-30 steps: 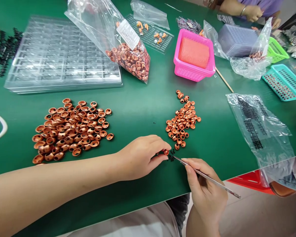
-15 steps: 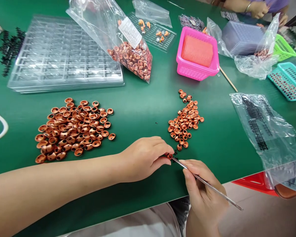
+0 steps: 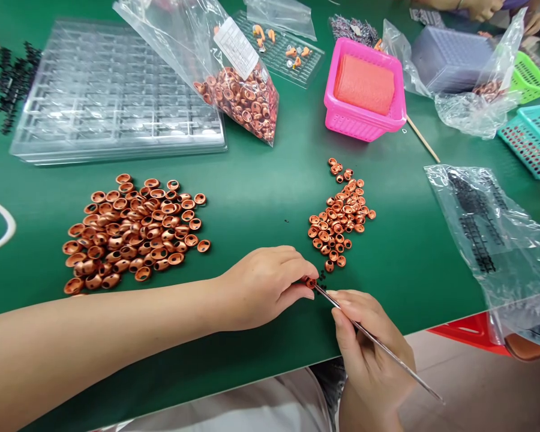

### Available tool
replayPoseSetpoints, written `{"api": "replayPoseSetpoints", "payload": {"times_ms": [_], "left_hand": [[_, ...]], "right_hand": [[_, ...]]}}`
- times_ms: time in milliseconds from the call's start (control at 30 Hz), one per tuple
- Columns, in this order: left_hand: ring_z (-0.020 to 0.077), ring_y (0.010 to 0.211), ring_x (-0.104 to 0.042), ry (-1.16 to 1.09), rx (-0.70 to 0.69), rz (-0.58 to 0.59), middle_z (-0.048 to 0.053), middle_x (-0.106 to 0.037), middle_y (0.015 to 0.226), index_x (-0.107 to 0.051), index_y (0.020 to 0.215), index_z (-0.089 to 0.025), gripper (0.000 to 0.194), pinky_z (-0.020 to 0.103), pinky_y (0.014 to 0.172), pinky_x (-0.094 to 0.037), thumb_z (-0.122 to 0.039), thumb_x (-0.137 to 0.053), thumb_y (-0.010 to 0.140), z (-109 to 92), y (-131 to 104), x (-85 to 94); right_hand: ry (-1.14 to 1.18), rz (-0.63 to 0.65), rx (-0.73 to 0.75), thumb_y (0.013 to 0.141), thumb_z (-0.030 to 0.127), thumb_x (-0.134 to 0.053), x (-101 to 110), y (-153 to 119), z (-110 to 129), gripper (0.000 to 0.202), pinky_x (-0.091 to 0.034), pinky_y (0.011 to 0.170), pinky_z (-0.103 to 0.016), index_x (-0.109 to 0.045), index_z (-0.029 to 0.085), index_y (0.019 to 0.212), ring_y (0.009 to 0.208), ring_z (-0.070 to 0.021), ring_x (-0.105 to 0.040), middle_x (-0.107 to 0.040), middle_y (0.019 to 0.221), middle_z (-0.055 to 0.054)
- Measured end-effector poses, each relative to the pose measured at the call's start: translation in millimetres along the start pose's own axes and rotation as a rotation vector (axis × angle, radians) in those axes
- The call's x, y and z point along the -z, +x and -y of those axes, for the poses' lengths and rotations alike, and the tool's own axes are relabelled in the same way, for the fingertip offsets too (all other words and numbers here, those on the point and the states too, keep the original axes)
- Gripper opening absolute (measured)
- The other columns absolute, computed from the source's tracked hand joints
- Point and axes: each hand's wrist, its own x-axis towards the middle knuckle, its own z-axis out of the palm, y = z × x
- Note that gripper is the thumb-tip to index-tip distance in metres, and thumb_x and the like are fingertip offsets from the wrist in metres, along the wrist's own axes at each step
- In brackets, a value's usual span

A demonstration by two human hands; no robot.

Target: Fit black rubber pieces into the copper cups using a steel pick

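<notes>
My left hand pinches a small copper-coloured ring-like part between thumb and fingers, near the table's front edge. A thin metal tool is gripped in my right hand, its tip touching or just inside that part. Tiny black pieces lie on the table beside the tip, partly hidden by my fingers. Beyond my hands is a smaller pile of copper-coloured parts. A larger pile spreads out behind my left forearm.
Clear plastic trays and a bag of copper parts lie at the back left. A pink basket holds a red-orange block. A bag of black pieces lies at right. Another person's hand shows at the top right.
The view has shifted slightly. Both hands keep nearly the same pose around the part and the tool; the tool's rear end sits a little lower.
</notes>
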Motion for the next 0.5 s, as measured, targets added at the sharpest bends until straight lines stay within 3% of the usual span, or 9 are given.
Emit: {"api": "replayPoseSetpoints", "payload": {"times_ms": [500], "left_hand": [[0.0158,0.074,-0.058,-0.018,-0.036,-0.043,0.004,-0.069,0.084,-0.062,0.102,-0.016,0.009,0.026,0.067,-0.046,-0.020,-0.056,0.096,6.9,-2.9,-6.2]], "right_hand": [[-0.029,0.046,0.072,0.079,-0.009,-0.061,3.3,-0.7,-1.8,0.045,-0.060,0.080,-0.041,-0.064,0.021,0.112,0.097,-0.0200,-0.068,-0.071,0.105,-0.005]]}}
